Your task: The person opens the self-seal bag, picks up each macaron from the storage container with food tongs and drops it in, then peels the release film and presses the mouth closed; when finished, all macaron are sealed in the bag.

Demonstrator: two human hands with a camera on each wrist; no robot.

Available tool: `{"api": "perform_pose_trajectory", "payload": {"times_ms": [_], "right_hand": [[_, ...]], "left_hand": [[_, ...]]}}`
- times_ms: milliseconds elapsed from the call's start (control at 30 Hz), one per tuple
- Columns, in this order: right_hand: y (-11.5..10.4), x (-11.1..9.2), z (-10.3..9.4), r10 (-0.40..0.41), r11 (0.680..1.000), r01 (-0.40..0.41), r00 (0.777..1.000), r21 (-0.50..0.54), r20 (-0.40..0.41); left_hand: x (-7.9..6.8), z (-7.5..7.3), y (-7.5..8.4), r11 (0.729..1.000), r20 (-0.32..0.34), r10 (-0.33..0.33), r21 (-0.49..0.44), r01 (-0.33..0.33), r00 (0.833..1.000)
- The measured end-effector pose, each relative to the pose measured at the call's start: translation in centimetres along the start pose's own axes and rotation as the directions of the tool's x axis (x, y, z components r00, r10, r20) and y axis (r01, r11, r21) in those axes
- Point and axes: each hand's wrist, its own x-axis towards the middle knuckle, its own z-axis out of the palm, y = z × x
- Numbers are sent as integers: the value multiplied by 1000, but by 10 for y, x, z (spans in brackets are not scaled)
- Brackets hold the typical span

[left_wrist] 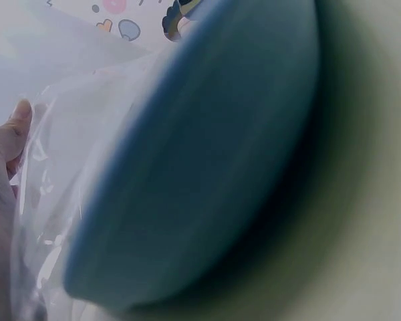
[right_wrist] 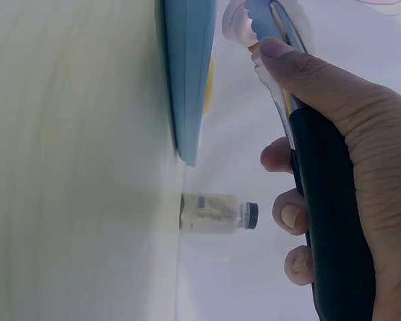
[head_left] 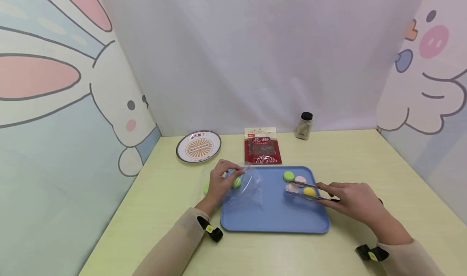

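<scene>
While left hand (head_left: 221,180) pinches clear bag (left_wrist: 60,160) at left, right hand (head_left: 356,199) wraps fingers (right_wrist: 290,212) round tongs (right_wrist: 334,214) clamping pink macaron (head_left: 292,188) over right side of blue tray (head_left: 273,221).

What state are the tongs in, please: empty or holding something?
Holding something: a pink macaron sits between the tips of the tongs.

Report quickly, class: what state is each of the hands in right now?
Left hand: holding a clear plastic bag, pinched.
Right hand: gripping black-handled tongs, whose tips hold a pale pink macaron.
</scene>
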Motion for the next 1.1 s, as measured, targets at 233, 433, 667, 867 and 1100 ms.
{"api": "perform_pose_trajectory", "payload": {"times_ms": [233, 433, 667, 867, 1100], "right_hand": [[-1, 4, -1, -14, 1000, 15, 1000, 23, -25], [-15, 12, 0, 23, 998, -24, 1000, 59, 16], [-45, 51, 16, 21, 998, -26, 996, 53, 88], [-65, 97, 36, -101, 993, 96, 992, 73, 69], [-73, 119, 45, -254, 951, 233, 963, 204, 85]], "left_hand": [[2, -3, 1, 1000, 3, 9, 8, -9, 1000], [3, -2, 2, 998, -10, 58, -13, -58, 998], [1, 1, 2, 993, -29, 117, -24, -117, 993], [1, 1, 2, 979, -60, 199, -41, -201, 978], [5, 0, 5, 968, -85, 249, -7, -251, 965]]}}
